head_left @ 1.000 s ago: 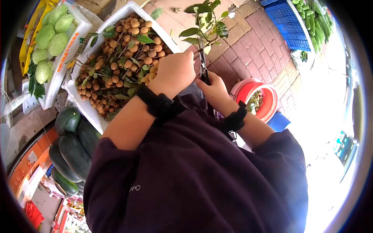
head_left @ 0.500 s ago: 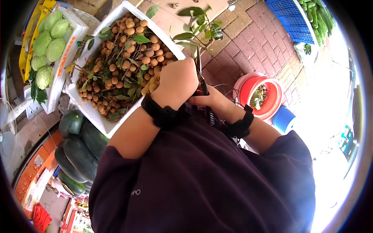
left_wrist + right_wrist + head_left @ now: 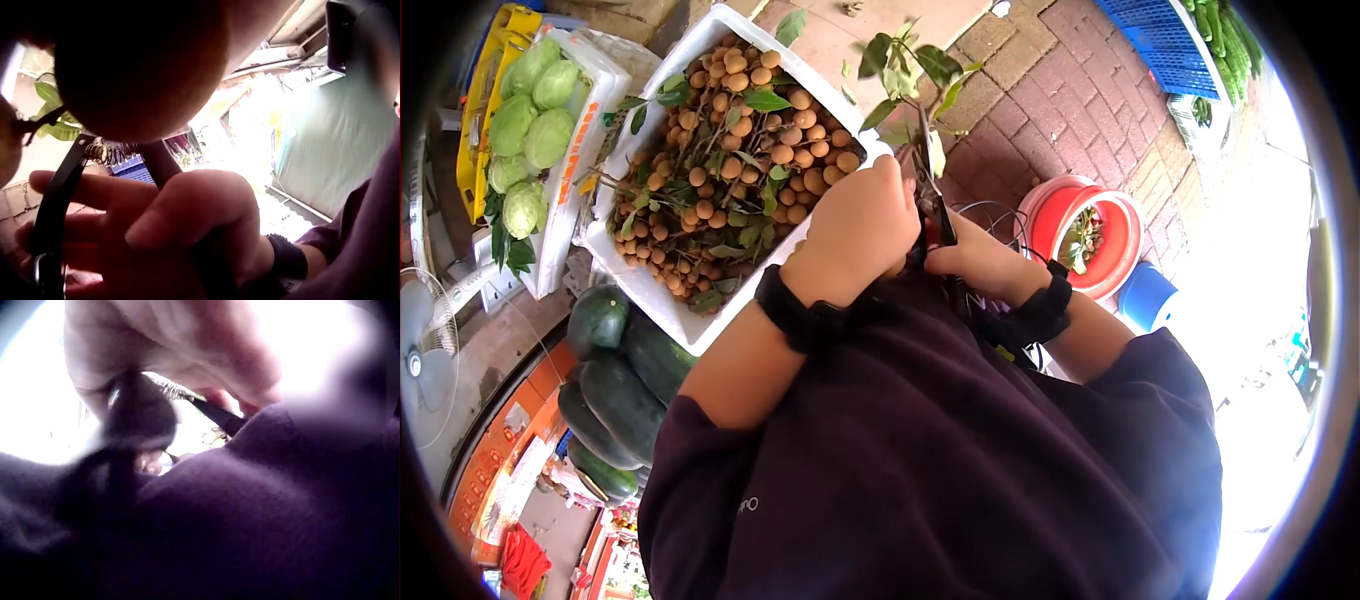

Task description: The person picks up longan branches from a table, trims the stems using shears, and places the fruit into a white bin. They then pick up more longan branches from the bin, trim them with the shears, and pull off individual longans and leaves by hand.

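My left hand [image 3: 855, 225] grips a leafy branch [image 3: 922, 120] whose leaves stick out beyond the fingers. In the left wrist view a large, dark round fruit [image 3: 144, 75] hangs close to the lens, with a leafy stem [image 3: 56, 115] beside it. My right hand [image 3: 980, 260] holds pruning shears [image 3: 943, 212] just right of the left hand, their tip by the stem. The left wrist view shows the fingers and thumb around the spread black handles [image 3: 59, 194], with a coiled spring [image 3: 112, 153] between them. Dark cloth fills much of the right wrist view.
A white foam box [image 3: 825, 85] of longans [image 3: 730, 150] stands left of the hands. Cabbages [image 3: 530, 130] and watermelons [image 3: 615, 380] lie farther left. To the right are a red bucket [image 3: 1135, 235] with scraps, a blue stool-like object [image 3: 1148, 297] and a blue crate [image 3: 1155, 50].
The leafy branch has turned, and its leaves now point differently. Both hands sit slightly lower in the head view, and the shears have dropped lower beside the left hand.
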Available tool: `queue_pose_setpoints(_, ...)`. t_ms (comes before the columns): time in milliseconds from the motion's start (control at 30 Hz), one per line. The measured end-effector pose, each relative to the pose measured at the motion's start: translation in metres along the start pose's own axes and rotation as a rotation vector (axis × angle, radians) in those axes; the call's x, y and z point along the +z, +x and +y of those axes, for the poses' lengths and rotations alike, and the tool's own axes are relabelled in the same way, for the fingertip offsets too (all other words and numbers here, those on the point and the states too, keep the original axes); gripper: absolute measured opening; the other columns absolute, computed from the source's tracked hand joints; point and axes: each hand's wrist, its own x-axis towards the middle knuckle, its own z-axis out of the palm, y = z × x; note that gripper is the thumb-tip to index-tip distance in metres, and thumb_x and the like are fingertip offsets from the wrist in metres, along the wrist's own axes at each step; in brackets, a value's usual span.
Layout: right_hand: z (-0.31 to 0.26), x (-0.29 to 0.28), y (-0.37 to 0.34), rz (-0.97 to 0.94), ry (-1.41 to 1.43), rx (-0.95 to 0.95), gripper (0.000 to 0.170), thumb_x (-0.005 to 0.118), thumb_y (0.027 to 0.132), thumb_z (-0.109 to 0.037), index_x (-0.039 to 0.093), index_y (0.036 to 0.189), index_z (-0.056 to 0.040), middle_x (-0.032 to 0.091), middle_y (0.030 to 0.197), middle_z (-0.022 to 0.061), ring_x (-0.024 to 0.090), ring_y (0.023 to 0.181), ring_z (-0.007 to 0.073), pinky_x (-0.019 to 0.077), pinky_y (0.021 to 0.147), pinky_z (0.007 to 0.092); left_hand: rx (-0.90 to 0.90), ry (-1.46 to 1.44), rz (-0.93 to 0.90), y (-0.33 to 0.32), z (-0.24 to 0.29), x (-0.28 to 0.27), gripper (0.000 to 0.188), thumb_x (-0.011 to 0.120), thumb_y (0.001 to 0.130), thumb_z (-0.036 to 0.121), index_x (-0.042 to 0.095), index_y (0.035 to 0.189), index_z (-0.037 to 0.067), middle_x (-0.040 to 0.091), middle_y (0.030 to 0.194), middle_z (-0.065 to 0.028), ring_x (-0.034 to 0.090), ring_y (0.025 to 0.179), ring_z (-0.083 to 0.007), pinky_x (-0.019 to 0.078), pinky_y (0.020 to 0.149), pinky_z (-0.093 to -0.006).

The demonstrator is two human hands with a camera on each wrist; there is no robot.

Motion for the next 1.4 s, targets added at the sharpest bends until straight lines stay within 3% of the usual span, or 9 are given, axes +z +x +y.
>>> queue_pose_setpoints(100,-0.024,0.009,-0.001,0.291,-0.549,0.006,0.042,0.046,0.056,-0.010,0.036,0.095,0.0041,0.045,0.072,0.0120,0.044,0.067,0.0188,0.0359,0.060,0.0276,-0.056,-0.131,0.052,0.001,-0.004,-0.004,0.024,0.050,0.068,0.020,0.039,0.062,-0.001,0.044,0.052,-0.0138,0.044,0.049,-0.0268,0.0337,0.046,-0.0335)
queue_pose_setpoints(300,-0.037,-0.002,0.012,0.086,-0.461,0.083,0.036,0.044,0.063,-0.004,0.039,0.098,-0.0011,0.045,0.083,0.0020,0.043,0.068,0.0087,0.0364,0.058,0.0191,-0.109,-0.416,0.075,0.007,-0.023,-0.012,0.030,0.054,0.066,0.026,0.039,0.062,0.000,0.042,0.050,-0.0094,0.041,0.047,-0.0210,0.0335,0.046,-0.0301)
queue_pose_setpoints(533,-0.049,-0.006,-0.019,0.088,-0.218,0.230,0.043,0.041,0.069,-0.005,0.031,0.111,-0.0037,0.039,0.106,0.0062,0.040,0.094,0.0129,0.0377,0.070,0.0235,-0.357,-0.884,0.200,-0.002,-0.047,-0.031,0.021,0.052,0.069,0.014,0.034,0.062,0.005,0.040,0.053,-0.0010,0.044,0.047,-0.0081,0.0353,0.041,-0.0175)
queue_pose_setpoints(700,-0.091,0.005,-0.019,-0.156,0.108,0.016,0.028,0.037,0.053,-0.003,0.048,0.077,0.0079,0.051,0.060,0.0147,0.042,0.035,0.0127,0.0333,0.031,0.0201,-0.223,-1.187,-0.028,0.007,-0.047,-0.025,0.027,0.057,0.063,0.003,0.030,0.065,0.007,0.042,0.058,-0.0033,0.050,0.051,-0.0121,0.0406,0.043,-0.0202)
queue_pose_setpoints(767,-0.103,0.010,-0.016,-0.264,0.112,-0.029,0.017,0.037,0.054,-0.004,0.047,0.064,0.0049,0.048,0.051,0.0114,0.038,0.031,0.0104,0.0298,0.029,0.0182,-0.201,-1.470,-0.158,0.010,-0.030,-0.037,0.032,0.058,0.060,0.000,0.028,0.068,0.007,0.043,0.061,-0.0070,0.050,0.049,-0.0147,0.0429,0.042,-0.0243)
queue_pose_setpoints(933,-0.119,0.016,-0.019,-0.233,0.171,0.009,0.011,0.037,0.056,-0.006,0.045,0.059,0.0013,0.045,0.049,0.0076,0.037,0.032,0.0085,0.0293,0.030,0.0172,-0.128,-1.380,-0.201,0.008,-0.018,-0.045,0.025,0.054,0.063,0.000,0.031,0.059,0.006,0.047,0.061,-0.0060,0.051,0.057,-0.0120,0.0422,0.045,-0.0207)
queue_pose_setpoints(1000,-0.113,0.014,-0.010,0.106,0.156,-0.159,0.010,0.040,0.061,-0.010,0.044,0.057,-0.0017,0.043,0.049,0.0041,0.037,0.036,0.0070,0.0284,0.033,0.0165,-0.105,-1.283,-0.187,0.004,-0.010,-0.041,0.023,0.052,0.067,0.002,0.030,0.060,0.007,0.045,0.060,-0.0042,0.050,0.058,-0.0112,0.0417,0.047,-0.0204)
queue_pose_setpoints(1133,-0.096,0.015,-0.001,0.240,0.083,-0.210,0.013,0.045,0.065,-0.015,0.041,0.069,-0.0029,0.043,0.060,0.0025,0.042,0.054,0.0108,0.0336,0.048,0.0204,-0.004,-0.954,0.009,-0.002,-0.004,-0.028,0.020,0.050,0.069,0.006,0.033,0.057,0.003,0.043,0.051,-0.0032,0.050,0.057,-0.0088,0.0389,0.045,-0.0195)
queue_pose_setpoints(1400,-0.074,0.028,0.005,-0.119,0.590,-0.251,0.050,0.052,0.066,-0.030,0.035,0.099,0.0031,0.041,0.095,0.0127,0.043,0.084,0.0205,0.0332,0.076,0.0298,0.235,-0.354,0.234,-0.006,-0.010,-0.033,0.014,0.048,0.068,0.009,0.038,0.059,0.002,0.041,0.047,-0.0107,0.043,0.043,-0.0268,0.0315,0.039,-0.0315)
